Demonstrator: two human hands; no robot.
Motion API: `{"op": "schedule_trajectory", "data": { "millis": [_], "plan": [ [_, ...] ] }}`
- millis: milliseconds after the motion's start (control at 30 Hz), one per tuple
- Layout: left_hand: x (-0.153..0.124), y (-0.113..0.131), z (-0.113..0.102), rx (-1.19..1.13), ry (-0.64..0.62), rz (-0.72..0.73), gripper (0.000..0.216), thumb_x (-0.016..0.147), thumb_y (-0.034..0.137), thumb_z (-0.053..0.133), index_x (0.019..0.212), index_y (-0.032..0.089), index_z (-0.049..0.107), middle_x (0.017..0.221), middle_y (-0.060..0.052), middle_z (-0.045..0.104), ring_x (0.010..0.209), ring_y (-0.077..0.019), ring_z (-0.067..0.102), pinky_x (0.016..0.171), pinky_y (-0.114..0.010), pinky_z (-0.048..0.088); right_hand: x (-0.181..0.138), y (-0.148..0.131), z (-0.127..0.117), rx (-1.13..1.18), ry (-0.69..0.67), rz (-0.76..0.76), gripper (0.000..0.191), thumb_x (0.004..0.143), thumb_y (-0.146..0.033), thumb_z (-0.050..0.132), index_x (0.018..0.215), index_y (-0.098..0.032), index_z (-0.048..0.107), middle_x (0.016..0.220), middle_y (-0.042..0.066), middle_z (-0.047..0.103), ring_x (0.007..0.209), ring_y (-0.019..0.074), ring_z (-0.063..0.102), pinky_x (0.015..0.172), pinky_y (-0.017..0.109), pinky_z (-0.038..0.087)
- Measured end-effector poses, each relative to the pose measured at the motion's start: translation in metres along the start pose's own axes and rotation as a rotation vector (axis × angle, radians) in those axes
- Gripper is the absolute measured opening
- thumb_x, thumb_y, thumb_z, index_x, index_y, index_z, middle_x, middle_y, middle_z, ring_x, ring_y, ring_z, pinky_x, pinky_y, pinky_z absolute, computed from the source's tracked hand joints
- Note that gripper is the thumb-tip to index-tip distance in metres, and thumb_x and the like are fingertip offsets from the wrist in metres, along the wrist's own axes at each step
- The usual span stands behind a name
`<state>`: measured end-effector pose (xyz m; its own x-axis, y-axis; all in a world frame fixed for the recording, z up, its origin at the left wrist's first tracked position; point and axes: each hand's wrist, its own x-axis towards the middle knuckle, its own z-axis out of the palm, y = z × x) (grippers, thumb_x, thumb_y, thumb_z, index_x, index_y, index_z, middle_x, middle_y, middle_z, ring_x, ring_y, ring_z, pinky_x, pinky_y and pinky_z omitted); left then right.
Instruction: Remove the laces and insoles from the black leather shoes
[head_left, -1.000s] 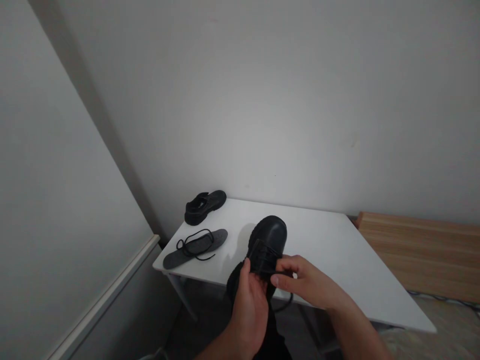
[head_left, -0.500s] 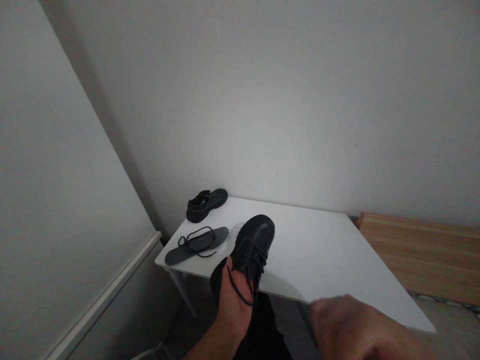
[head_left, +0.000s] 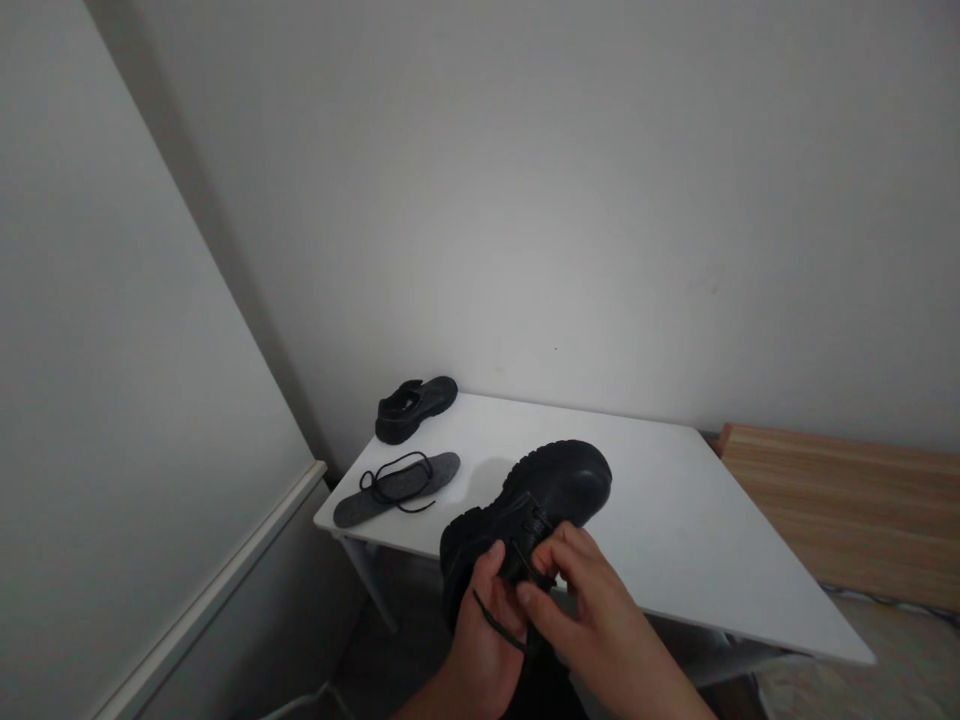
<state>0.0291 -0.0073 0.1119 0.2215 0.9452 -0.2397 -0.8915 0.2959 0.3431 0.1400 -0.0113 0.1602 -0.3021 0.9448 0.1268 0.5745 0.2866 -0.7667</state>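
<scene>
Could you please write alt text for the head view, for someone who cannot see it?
A person's left hand holds a black shoe by a white table; the right hand is at its laces. The table bears a gray insole, a loose lace across it, and another shoe.

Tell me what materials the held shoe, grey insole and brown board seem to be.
Held shoe: probably leather or imitation, given its soft sheen. Grey insole: perhaps felt or foam, matt and speckled. Brown board: wood or wood-look laminate, satin, with grain streaks.
</scene>
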Motion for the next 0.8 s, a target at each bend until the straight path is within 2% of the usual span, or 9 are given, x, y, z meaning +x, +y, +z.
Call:
{"op": "schedule_trajectory", "data": {
  "millis": [100,200,333,433,500,600,667,733,800],
  "plan": [
    [0.002,0.004,0.0,0.021,-0.032,-0.027,0.03,0.08,0.037,0.055,0.092,0.013,0.068,0.094,-0.008,0.07,0.102,-0.0245,0.059,0.095,-0.035,0.04,-0.002,0.003,-0.013,0.337,-0.116,-0.024,0.027,0.081,-0.039,0.054,0.064,-0.019,0.048,0.089,0.003,0.051,0.089,0.0178,0.049,0.078,0.031,0.041],
    [0.005,0.009,0.004,0.038,-0.021,-0.092,0.038,0.082,0.042,0.051,0.097,0.011,0.066,0.097,-0.01,0.07,0.104,-0.0264,0.059,0.095,-0.037,0.04,-0.007,0.016,-0.022,0.619,-0.241,-0.112,0.038,0.078,-0.055,0.054,0.067,-0.02,0.062,0.1,0.006,0.054,0.097,0.0213,0.049,0.084,0.035,0.039],
    [0.006,0.014,0.006,0.052,-0.035,-0.099,0.043,0.082,0.044,0.049,0.104,0.01,0.065,0.101,-0.013,0.069,0.108,-0.0279,0.057,0.098,-0.039,0.038,-0.016,0.033,-0.023,0.847,-0.25,-0.196,0.042,0.075,-0.061,0.052,0.089,-0.025,0.068,0.084,0.005,0.059,0.083,0.02,0.053,0.079,0.035,0.038],
    [0.006,0.014,0.005,0.048,-0.091,-0.083,0.042,0.083,0.04,0.049,0.111,0.011,0.062,0.107,-0.012,0.068,0.113,-0.0273,0.055,0.101,-0.04,0.035,-0.022,0.037,-0.022,0.942,-0.329,-0.161,0.056,0.078,-0.061,0.046,0.12,-0.024,0.055,0.06,0.002,0.06,0.061,0.0178,0.054,0.068,0.033,0.038],
    [0.007,0.014,0.004,0.048,-0.1,-0.049,0.041,0.083,0.037,0.05,0.113,0.011,0.061,0.11,-0.012,0.067,0.115,-0.027,0.053,0.103,-0.04,0.033,-0.024,0.037,-0.023,0.994,-0.354,-0.124,0.056,0.081,-0.06,0.042,0.123,-0.022,0.051,0.053,0.0,0.059,0.052,0.017,0.053,0.065,0.033,0.039],
    [0.009,0.012,0.003,0.061,-0.082,-0.004,0.04,0.083,0.036,0.052,0.112,0.009,0.062,0.112,-0.012,0.066,0.118,-0.0272,0.05,0.105,-0.04,0.031,-0.024,0.036,-0.027,0.992,-0.285,-0.205,0.044,0.082,-0.059,0.041,0.099,-0.026,0.063,0.058,0.002,0.062,0.064,0.0191,0.056,0.073,0.036,0.039],
    [0.01,0.011,0.002,0.085,-0.083,0.013,0.041,0.082,0.035,0.054,0.111,0.008,0.062,0.114,-0.012,0.065,0.12,-0.0278,0.048,0.105,-0.04,0.031,-0.023,0.037,-0.031,0.942,-0.245,-0.302,0.039,0.08,-0.059,0.043,0.083,-0.027,0.066,0.073,0.005,0.065,0.08,0.0222,0.056,0.082,0.038,0.036],
    [0.011,0.009,0.002,0.11,-0.091,0.029,0.041,0.08,0.035,0.056,0.111,0.009,0.062,0.116,-0.012,0.064,0.122,-0.0284,0.046,0.105,-0.04,0.031,-0.024,0.038,-0.033,0.913,-0.256,-0.334,0.04,0.078,-0.061,0.044,0.086,-0.028,0.066,0.086,0.006,0.065,0.089,0.0244,0.055,0.086,0.04,0.035],
    [0.011,0.008,0.002,0.118,-0.082,0.049,0.041,0.08,0.036,0.057,0.111,0.01,0.062,0.117,-0.011,0.063,0.123,-0.0284,0.045,0.106,-0.041,0.031,-0.026,0.039,-0.034,0.933,-0.291,-0.316,0.052,0.077,-0.064,0.042,0.109,-0.028,0.06,0.085,0.007,0.067,0.085,0.0244,0.056,0.082,0.039,0.038]
  ]
}}
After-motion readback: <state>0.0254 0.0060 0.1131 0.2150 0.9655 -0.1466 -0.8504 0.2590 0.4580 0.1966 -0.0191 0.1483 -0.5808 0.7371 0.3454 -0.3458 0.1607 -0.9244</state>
